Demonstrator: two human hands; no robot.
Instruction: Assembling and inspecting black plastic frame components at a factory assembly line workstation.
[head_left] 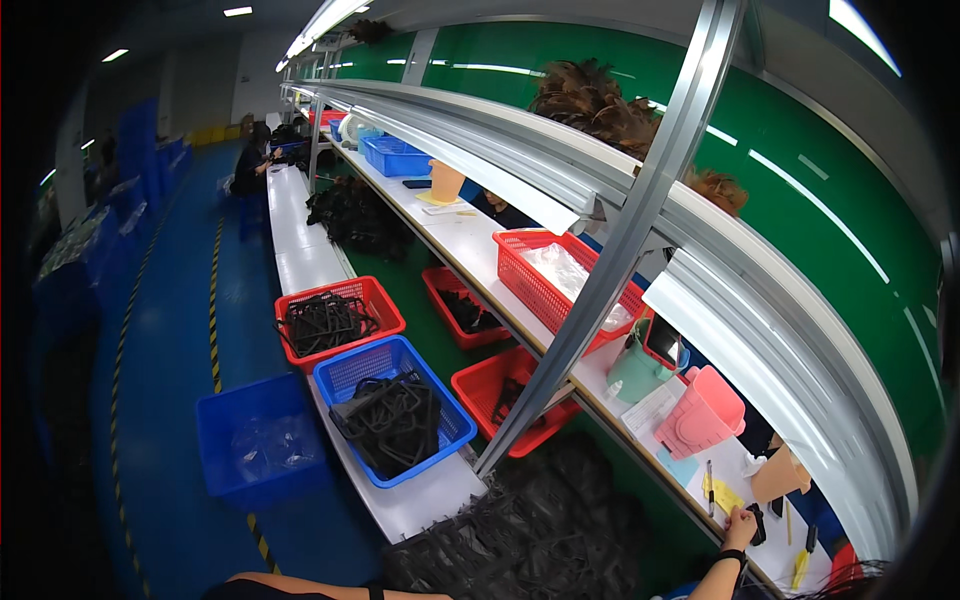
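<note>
My right hand [740,529], with a black band at its wrist, is at the near end of the white bench [705,482]. Its fingers are closed against a small black object [757,524], whose kind I cannot make out. My left forearm [300,584] lies along the lower edge, also with a black band. Only a sliver of the left hand shows past it, and its fingers are cut off. By the right hand lie a pen [710,488] and yellow paper [724,494]. Beneath the bench edge spreads a heap of black straps or frames [530,530].
A blue basket [460,425] and a red basket [390,300] hold black pieces on the low white table. A blue bin [215,440] stands on the floor. A metal post [625,250] rises beside the bench. Pink [702,410] and green [630,372] bins stand on it.
</note>
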